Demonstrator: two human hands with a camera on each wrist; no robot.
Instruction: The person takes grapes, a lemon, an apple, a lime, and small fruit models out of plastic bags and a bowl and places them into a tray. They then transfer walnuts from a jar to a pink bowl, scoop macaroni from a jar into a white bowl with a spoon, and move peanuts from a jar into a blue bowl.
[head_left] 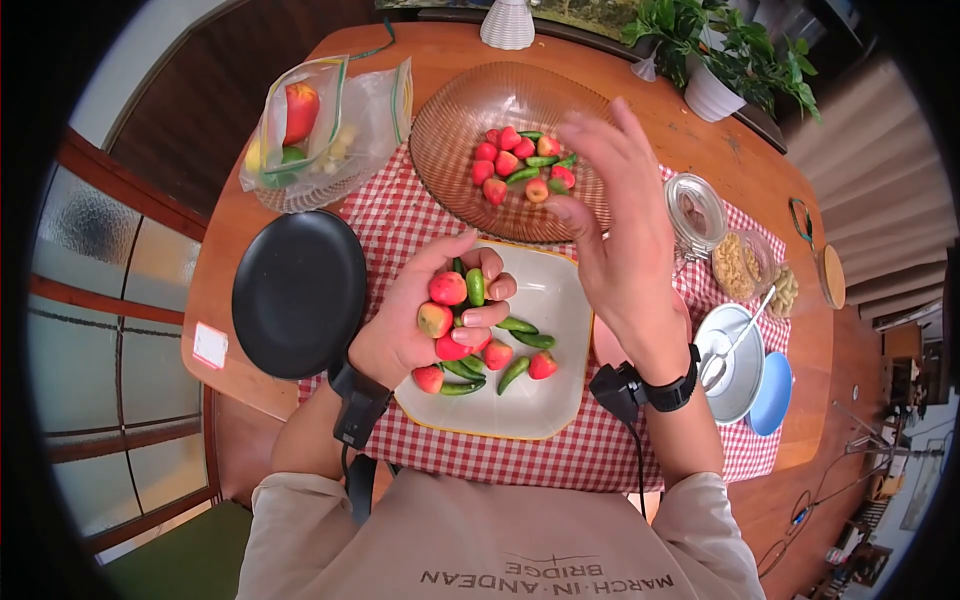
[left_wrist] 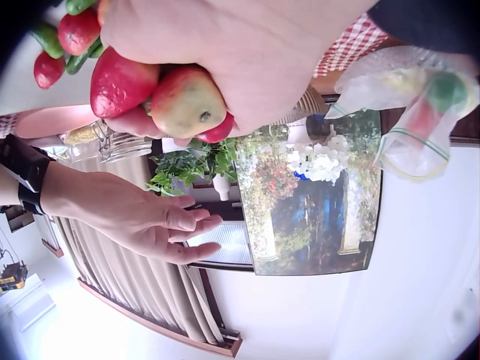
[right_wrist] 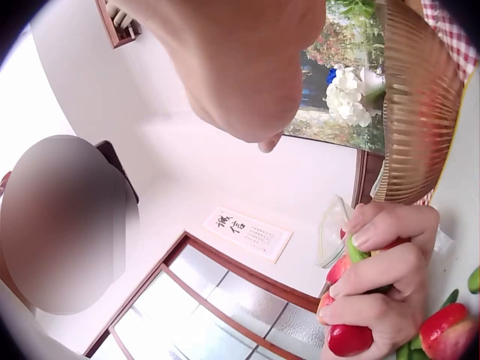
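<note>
Over the white square dish (head_left: 558, 400) my left hand (head_left: 392, 325) grips a bunch of small red-and-yellow fruits (head_left: 448, 289) and green peppers (head_left: 475, 287), its fingers curled round them. Part of the bunch is hidden by the palm and fingers. Beneath it in the dish lie more green peppers (head_left: 514, 375) and red fruits (head_left: 543, 365). My right hand (head_left: 632, 245) is raised with nothing in it, fingers spread and slightly bent, overlapping the edge of the ribbed brown bowl (head_left: 440, 135) in the head view. That bowl holds several similar fruits (head_left: 508, 138) and peppers (head_left: 523, 175).
A black oval plate (head_left: 300, 300) sits left, below clear zip bags (head_left: 375, 105) with produce. To the right are an open glass jar (head_left: 697, 212), a container of yellowish pieces (head_left: 742, 265), a white bowl with utensils (head_left: 735, 385) and a blue dish (head_left: 771, 395). A checkered cloth (head_left: 480, 462) lies underneath.
</note>
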